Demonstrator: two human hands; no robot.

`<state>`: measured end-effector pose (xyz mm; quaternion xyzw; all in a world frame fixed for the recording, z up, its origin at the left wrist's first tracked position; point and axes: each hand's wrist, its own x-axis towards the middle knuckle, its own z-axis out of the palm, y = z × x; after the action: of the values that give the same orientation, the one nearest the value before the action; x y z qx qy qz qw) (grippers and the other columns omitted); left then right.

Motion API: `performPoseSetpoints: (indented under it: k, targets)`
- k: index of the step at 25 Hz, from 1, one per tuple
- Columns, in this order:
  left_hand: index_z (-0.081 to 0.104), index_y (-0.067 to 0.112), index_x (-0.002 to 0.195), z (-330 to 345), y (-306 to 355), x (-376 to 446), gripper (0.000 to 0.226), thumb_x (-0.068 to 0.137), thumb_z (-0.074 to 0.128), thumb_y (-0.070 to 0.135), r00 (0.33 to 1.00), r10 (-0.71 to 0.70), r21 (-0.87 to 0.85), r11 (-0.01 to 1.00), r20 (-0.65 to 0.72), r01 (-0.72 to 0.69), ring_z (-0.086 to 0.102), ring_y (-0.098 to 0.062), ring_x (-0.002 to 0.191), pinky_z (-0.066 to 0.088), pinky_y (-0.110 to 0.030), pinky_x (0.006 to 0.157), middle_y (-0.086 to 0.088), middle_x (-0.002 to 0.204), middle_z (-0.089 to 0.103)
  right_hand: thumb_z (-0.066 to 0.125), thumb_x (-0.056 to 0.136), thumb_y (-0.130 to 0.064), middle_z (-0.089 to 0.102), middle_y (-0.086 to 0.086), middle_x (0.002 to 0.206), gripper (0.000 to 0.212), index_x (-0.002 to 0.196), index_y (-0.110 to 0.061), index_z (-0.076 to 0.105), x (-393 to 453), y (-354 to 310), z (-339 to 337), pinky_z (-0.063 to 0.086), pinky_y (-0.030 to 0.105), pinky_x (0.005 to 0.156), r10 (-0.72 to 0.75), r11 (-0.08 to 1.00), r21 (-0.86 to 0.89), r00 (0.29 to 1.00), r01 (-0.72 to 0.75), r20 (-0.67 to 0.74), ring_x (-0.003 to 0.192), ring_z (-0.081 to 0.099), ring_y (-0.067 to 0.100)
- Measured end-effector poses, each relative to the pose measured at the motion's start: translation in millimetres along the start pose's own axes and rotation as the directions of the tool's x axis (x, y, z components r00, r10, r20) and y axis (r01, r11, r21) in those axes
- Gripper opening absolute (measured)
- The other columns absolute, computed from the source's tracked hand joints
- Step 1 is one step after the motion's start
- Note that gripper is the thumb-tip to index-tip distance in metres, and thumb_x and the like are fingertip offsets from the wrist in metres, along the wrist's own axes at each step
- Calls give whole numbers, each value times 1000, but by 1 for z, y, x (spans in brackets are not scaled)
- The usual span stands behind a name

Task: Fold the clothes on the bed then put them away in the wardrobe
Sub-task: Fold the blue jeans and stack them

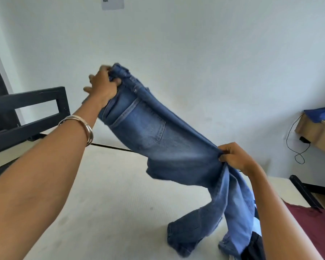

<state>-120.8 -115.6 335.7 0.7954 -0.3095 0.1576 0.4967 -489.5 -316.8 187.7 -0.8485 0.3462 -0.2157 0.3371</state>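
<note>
Both jeans (158,132) hems crumpled, partly hidden.

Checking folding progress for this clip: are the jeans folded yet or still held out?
Not folded: the jeans hang stretched in the air between the left hand at the waistband and the right hand mid-leg, hems trailing on the mattress.

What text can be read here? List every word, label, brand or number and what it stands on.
None can be read.
jeans: no label or brand tag shows; the waistband rivet is too small to read.
grey plate on the wall: blank as far as it shows.
</note>
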Motion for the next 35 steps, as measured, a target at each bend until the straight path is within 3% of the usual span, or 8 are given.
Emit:
performPoseSetpoints:
  k: [7,11,14,16,19,24,31,35]
  targets:
    - [56,22,90,11,-118,-29,34,90,51,-12,935,-252,-540,766,248,349,60,-13,84,51,-23,63,3,86,62,44,70,13,66,4,91,58,119,-19,52,15,-1,67,44,34,73,-102,994,-89,857,65,-506,82,56,26]
    - [54,25,104,-1,-237,-70,24,98,42,6,850,-479,-655,572,221,493,62,-6,87,49,-28,80,7,99,64,41,72,-5,65,11,91,43,106,-8,67,-13,14,195,48,42,76,-449,877,-369,800,309,-397,84,59,34]
    - [58,23,100,-14,-346,-167,15,89,59,13,561,-765,-641,264,317,721,61,-15,99,47,-27,98,-3,98,64,43,70,-12,59,5,104,49,115,-17,63,-64,52,319,51,42,74,-454,768,-455,884,451,110,91,58,31]
    - [59,14,98,-7,-407,-243,30,74,77,19,257,-888,-426,77,382,901,50,-34,125,-12,-23,104,-16,115,60,58,64,-10,52,1,125,63,124,-28,54,-95,84,383,51,45,83,-346,693,-440,799,571,493,115,47,30]
    - [55,14,118,20,-427,-311,43,91,57,48,2,-931,-459,-178,366,870,50,-28,122,31,-31,108,-13,131,46,62,73,-19,56,-2,124,43,115,-29,61,-97,92,424,42,44,83,-195,750,-398,752,528,629,119,49,31]
    - [41,6,138,65,-453,-305,107,62,65,76,-18,-994,-189,-37,105,981,47,-35,125,41,-45,103,-15,141,43,67,80,-27,58,2,118,44,123,-20,61,-61,81,454,45,41,75,-86,850,-432,888,302,451,105,56,30]
    - [55,4,115,67,-512,-292,88,46,93,42,1,-986,-383,-64,169,921,64,-26,101,55,-42,83,-8,124,61,56,94,-46,9,-3,163,71,154,-30,22,-66,101,470,21,47,115,76,856,-458,817,240,572,146,12,27]
    - [57,12,124,50,-479,-306,43,83,70,9,130,-991,-589,112,-11,800,60,-26,110,50,-41,96,-5,120,60,64,87,-51,14,-1,164,79,153,-25,29,-70,108,456,19,53,116,-34,806,-497,864,321,502,150,16,30]
